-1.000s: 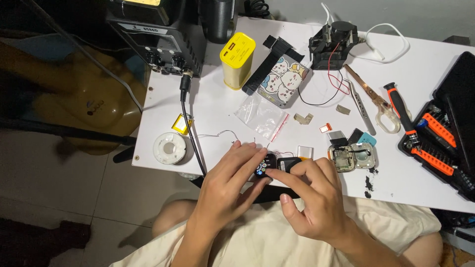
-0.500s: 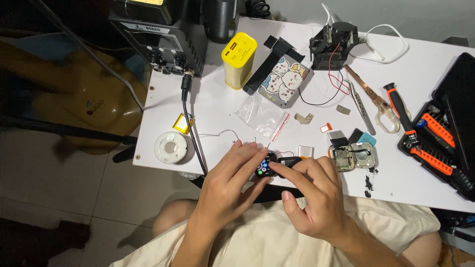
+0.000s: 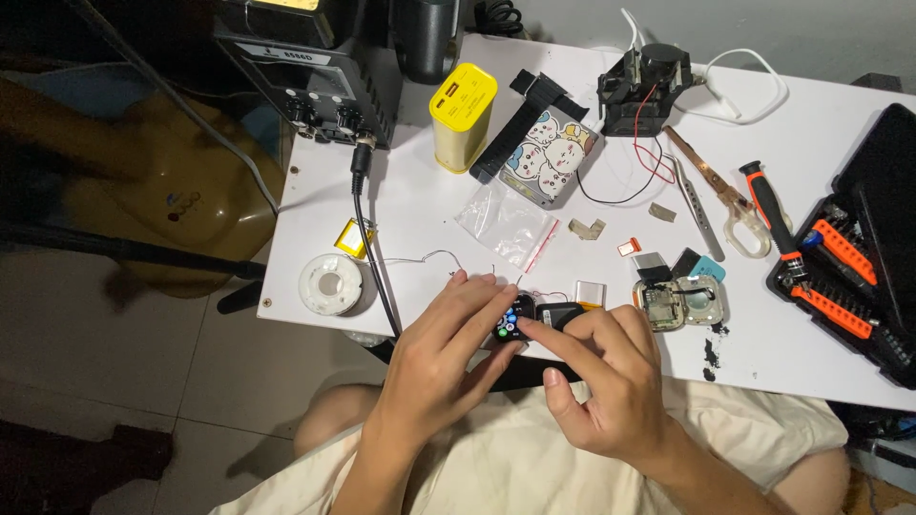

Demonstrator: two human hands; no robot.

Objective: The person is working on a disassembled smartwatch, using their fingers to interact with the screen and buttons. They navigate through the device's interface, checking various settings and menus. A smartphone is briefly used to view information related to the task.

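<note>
A small black smartwatch body (image 3: 515, 319) with a lit screen sits at the near edge of the white table (image 3: 429, 219). My left hand (image 3: 448, 353) holds it from the left, fingers curled round its side. My right hand (image 3: 601, 377) comes from the right, its index finger pressing on the watch screen. A black strap piece (image 3: 558, 312) lies just right of the watch, with thin red wires (image 3: 544, 295) and a small silver-and-orange battery cell (image 3: 590, 293) behind it.
An opened device shell (image 3: 679, 303) lies right of my hands. Behind are a solder spool (image 3: 331, 283), yellow power bank (image 3: 462, 116), cartoon-printed case (image 3: 549, 162), clear bag (image 3: 504, 221), scissors (image 3: 725, 195), tweezers (image 3: 697, 205), orange-handled screwdriver (image 3: 768, 215) and bit kit (image 3: 849, 277). A black station (image 3: 315, 86) with cable stands back left.
My right index finger has shifted slightly left onto the watch screen. Both hands stay at the table's near edge around the watch.
</note>
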